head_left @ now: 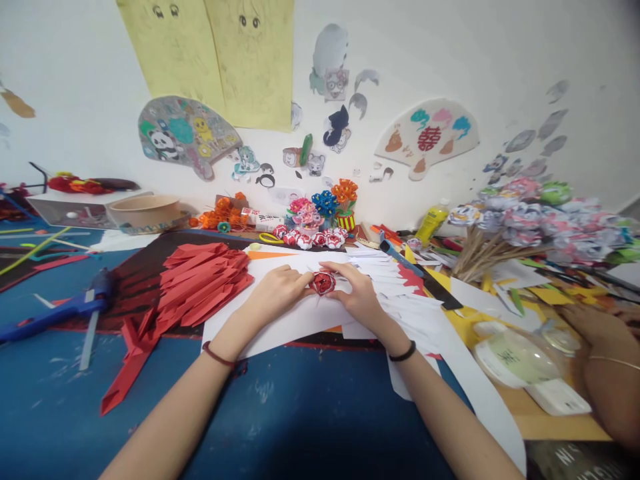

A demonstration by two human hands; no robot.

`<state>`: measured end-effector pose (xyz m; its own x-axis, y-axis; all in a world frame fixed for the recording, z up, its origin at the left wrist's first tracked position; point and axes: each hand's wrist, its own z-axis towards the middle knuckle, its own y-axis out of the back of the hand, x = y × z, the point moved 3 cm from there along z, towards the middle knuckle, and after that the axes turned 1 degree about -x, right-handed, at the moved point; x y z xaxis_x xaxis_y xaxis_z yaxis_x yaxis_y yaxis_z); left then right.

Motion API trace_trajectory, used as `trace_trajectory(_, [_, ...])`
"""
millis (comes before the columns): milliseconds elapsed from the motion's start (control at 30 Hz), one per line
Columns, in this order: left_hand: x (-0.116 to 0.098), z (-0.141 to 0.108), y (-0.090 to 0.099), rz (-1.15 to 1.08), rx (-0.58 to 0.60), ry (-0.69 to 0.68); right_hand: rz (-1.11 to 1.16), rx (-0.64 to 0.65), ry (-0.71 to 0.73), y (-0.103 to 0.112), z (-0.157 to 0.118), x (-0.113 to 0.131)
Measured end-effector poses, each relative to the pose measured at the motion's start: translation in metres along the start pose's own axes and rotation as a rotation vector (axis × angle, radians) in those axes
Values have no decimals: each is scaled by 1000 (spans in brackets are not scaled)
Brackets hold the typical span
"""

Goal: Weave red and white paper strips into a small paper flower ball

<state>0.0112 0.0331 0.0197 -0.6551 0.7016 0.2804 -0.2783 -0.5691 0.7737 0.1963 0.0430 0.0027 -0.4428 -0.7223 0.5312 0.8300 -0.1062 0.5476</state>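
Between my two hands is a small red and white paper flower [323, 283], its rolled centre facing up. My left hand [280, 291] pinches the flower's left side with thumb and forefinger. On the other side my right hand [357, 293] curves round it, forefinger at the top edge and thumb below. Under the hands lie white paper sheets [235, 340]. A pile of folded red paper strips [200, 287] rests left of my left hand. White paper strips [405, 307] are spread to the right of my right hand. Several finished red and white flowers [305, 239] sit behind.
A blue glue gun [65, 310] lies at the left. Paper flower bunches on stems [530, 220], a yellow bottle [433, 221] and a clear plastic container [517, 357] stand at the right. Another person's arm [613, 360] reaches in at the right edge. A beige bowl [145, 210] stands at back left.
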Motion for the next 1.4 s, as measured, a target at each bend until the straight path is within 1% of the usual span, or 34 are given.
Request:
trace_trajectory(333, [0,-2,-6,-5,-11,26,-16,-46,17,-2,0,3])
trace_trajectory(467, [-2,-3,-10,-13,-21,8,-20,-46,-7,-3,0,5])
trace_trajectory(633, [-2,-4,-14,5,9,-20,-28,-28,12,-4,0,3])
trace_trajectory(767, [1,-5,-16,4,36,18,-24,-18,12,-2,1,-1])
trace_trajectory(933, [3,-5,-17,-34,63,53,-14,25,11,-2,1,-3])
trace_trajectory(1100, [6,-5,-16,-53,115,89,-6,45,-6,-4,1,-5])
trace_trajectory(1200, [8,-5,-13,-35,99,130,-21,19,-34,-5,1,-10])
trace_trajectory(1333, [6,-2,-7,9,40,163,-59,-20,-125,-5,-1,-24])
trace_trajectory(1400, [3,-2,-9,12,67,149,-73,5,-150,-6,-3,-32])
